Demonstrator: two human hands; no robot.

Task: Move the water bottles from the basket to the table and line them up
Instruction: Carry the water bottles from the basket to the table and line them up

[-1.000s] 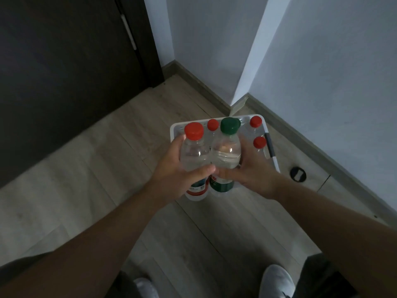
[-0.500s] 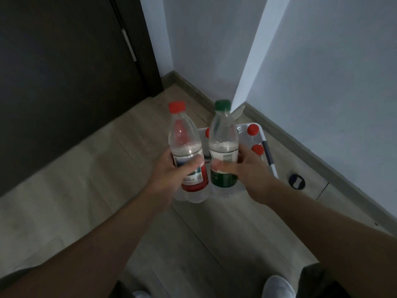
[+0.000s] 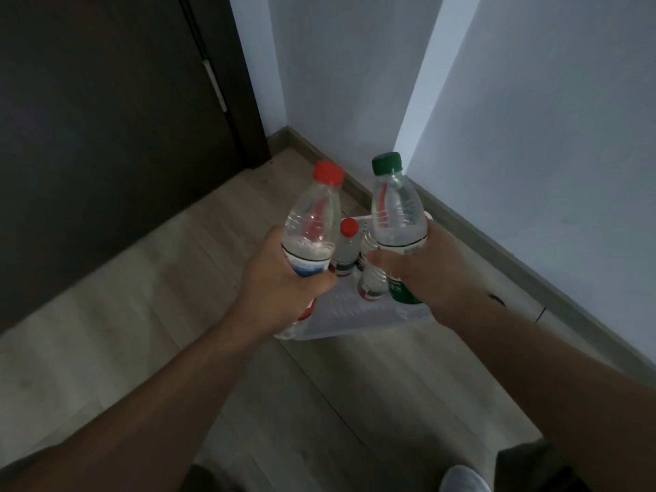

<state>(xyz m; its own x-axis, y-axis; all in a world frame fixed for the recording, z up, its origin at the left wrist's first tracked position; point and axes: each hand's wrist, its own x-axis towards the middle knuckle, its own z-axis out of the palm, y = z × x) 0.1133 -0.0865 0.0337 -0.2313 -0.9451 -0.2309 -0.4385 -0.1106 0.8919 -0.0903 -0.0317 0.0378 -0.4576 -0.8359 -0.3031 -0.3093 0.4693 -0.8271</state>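
My left hand [image 3: 280, 278] grips a clear water bottle with a red cap [image 3: 312, 221], held up above the floor. My right hand [image 3: 422, 275] grips a clear bottle with a green cap and green label [image 3: 395, 211], level with the other one and a short gap to its right. Below and behind both hands lies the white basket [image 3: 355, 314] on the wooden floor. Between my hands I see a red-capped bottle [image 3: 346, 250] and another bottle [image 3: 371, 285] standing in the basket. The table is not in view.
A dark door [image 3: 106, 118] fills the left. Pale walls meet at a corner [image 3: 415, 101] behind the basket, with a skirting board along the floor. A small dark round thing [image 3: 497, 299] lies on the floor to the right. My shoe [image 3: 465, 479] shows at the bottom.
Both hands have lifted their bottles out of the basket and raised them. The two bottles have moved apart, and the basket's front part now shows bare.
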